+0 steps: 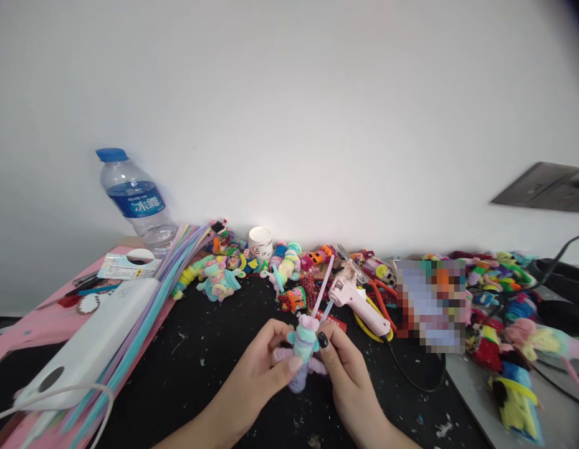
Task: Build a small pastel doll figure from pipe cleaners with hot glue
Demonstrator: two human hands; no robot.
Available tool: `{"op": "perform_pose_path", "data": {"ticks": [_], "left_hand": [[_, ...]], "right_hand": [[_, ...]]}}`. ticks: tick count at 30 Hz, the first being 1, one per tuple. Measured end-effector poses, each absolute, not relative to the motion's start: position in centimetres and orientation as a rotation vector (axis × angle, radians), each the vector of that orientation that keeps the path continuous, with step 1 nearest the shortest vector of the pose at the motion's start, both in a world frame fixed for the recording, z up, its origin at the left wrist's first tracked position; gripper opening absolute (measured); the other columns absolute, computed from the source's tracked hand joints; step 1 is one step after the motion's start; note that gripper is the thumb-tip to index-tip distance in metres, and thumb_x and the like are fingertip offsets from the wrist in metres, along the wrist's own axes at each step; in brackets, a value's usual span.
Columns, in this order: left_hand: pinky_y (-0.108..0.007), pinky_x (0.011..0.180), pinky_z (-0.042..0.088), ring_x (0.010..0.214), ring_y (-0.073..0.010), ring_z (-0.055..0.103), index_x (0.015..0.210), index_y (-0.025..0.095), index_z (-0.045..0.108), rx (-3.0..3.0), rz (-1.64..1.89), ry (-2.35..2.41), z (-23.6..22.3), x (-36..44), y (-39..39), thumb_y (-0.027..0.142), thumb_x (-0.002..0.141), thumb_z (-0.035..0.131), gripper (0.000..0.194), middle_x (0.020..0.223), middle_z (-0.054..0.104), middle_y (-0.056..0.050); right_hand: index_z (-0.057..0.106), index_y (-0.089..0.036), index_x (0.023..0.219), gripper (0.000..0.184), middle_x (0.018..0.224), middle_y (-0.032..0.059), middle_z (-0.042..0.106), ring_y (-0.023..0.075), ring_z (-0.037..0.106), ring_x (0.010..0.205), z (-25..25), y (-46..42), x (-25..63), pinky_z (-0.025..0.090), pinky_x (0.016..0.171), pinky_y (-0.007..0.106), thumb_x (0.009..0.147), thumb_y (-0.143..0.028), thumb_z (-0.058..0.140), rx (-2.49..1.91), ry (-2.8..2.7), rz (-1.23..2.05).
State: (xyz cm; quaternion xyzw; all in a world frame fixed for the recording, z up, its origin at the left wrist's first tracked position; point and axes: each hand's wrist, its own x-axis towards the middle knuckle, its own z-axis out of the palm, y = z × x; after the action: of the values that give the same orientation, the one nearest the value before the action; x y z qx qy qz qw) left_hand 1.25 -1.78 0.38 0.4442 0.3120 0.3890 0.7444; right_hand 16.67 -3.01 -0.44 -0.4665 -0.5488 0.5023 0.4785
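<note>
Between both hands, over the dark mat (pixel 214 362), is a small pipe-cleaner doll (pixel 302 349) in lilac, turquoise and pink, held upright. My left hand (pixel 265 362) pinches its body with thumb and fingers from the left. On the other side my right hand (pixel 348 368), with a dark thumbnail, grips the doll near its head. A pale pink pipe cleaner (pixel 323 284) sticks up from behind the doll's head. Just beyond the right hand lies a pink glue gun (pixel 359 305), its nozzle pointing toward the doll. The fingertips behind the doll are partly hidden.
Left are a plastic bottle (pixel 134 193), a bundle of pastel pipe cleaners (pixel 149 324) and a long white box (pixel 93 340). A paper cup (pixel 260 243) stands by the wall among several pipe-cleaner figures. Orange-handled pliers (pixel 385 302), a black cable (pixel 415 383) and more figures (pixel 516 399) lie right.
</note>
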Motion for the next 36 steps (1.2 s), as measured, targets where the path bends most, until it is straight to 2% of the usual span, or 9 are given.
{"op": "perform_pose_path", "data": {"ticks": [2,7,10,13,17,24,36], "left_hand": [[-0.028,0.07,0.044,0.078,-0.0156,0.055,0.094,0.019,0.048,1.003,0.844,0.694,0.4,1.3,-1.9,0.03,0.08,0.058,0.021,0.087,0.056,-0.003],[-0.024,0.069,0.042,0.075,-0.0139,0.054,0.087,0.02,0.053,1.371,0.884,1.037,0.8,0.8,-2.1,0.026,0.079,0.059,0.012,0.08,0.056,0.001],[-0.022,0.068,0.042,0.074,-0.0135,0.055,0.088,0.022,0.054,1.576,0.892,1.16,0.7,0.5,-2.2,0.023,0.079,0.058,0.01,0.082,0.059,0.001],[-0.022,0.069,0.043,0.076,-0.0134,0.057,0.092,0.023,0.052,1.66,0.92,1.188,0.2,0.4,-2.4,0.021,0.08,0.056,0.014,0.084,0.06,0.002],[-0.024,0.072,0.045,0.079,-0.0143,0.058,0.095,0.024,0.051,1.783,0.953,1.191,0.0,0.4,-2.6,0.02,0.079,0.056,0.017,0.087,0.061,0.001],[-0.022,0.063,0.044,0.068,-0.0122,0.054,0.092,0.023,0.052,2.045,0.904,1.138,0.7,0.1,-2.6,0.019,0.08,0.056,0.013,0.077,0.055,0.002],[-0.02,0.063,0.043,0.069,-0.0108,0.053,0.107,0.028,0.045,2.136,1.006,0.999,-0.7,-0.1,-2.8,0.015,0.082,0.053,0.029,0.081,0.052,0.002]], "right_hand": [[0.051,-0.02,0.078,0.019,0.073,-0.0005,0.049,0.0151,0.045,0.069,-0.5,-3.0,16.7,0.038,0.065,0.024,0.09,-0.031,0.043,-1.148,-1.379,1.223],[0.051,-0.023,0.092,0.012,0.083,0.0005,0.051,0.0158,0.047,0.077,-0.1,-3.1,17.2,0.04,0.071,0.025,0.091,-0.031,0.042,-1.13,-1.409,1.182],[0.046,-0.025,0.107,0.02,0.091,0.0017,0.052,0.0174,0.05,0.083,0.2,-3.4,17.4,0.042,0.076,0.027,0.089,-0.034,0.045,-1.032,-1.434,1.22],[0.043,-0.026,0.112,0.027,0.098,0.0038,0.052,0.0183,0.051,0.086,0.1,-3.6,17.5,0.043,0.078,0.029,0.087,-0.031,0.049,-1.027,-1.517,1.207],[0.044,-0.025,0.111,0.026,0.096,0.0045,0.052,0.0184,0.053,0.083,0.0,-3.7,17.3,0.045,0.077,0.03,0.085,-0.023,0.048,-1.043,-1.574,1.168],[0.045,-0.026,0.105,0.027,0.09,0.0021,0.052,0.0162,0.054,0.077,0.1,-3.9,17.2,0.047,0.07,0.027,0.081,-0.014,0.048,-1.045,-1.601,1.116],[0.047,-0.023,0.097,0.019,0.08,0.0004,0.052,0.0147,0.053,0.068,0.0,-3.7,17.0,0.045,0.058,0.024,0.08,-0.016,0.05,-1.071,-1.601,1.109]]}}
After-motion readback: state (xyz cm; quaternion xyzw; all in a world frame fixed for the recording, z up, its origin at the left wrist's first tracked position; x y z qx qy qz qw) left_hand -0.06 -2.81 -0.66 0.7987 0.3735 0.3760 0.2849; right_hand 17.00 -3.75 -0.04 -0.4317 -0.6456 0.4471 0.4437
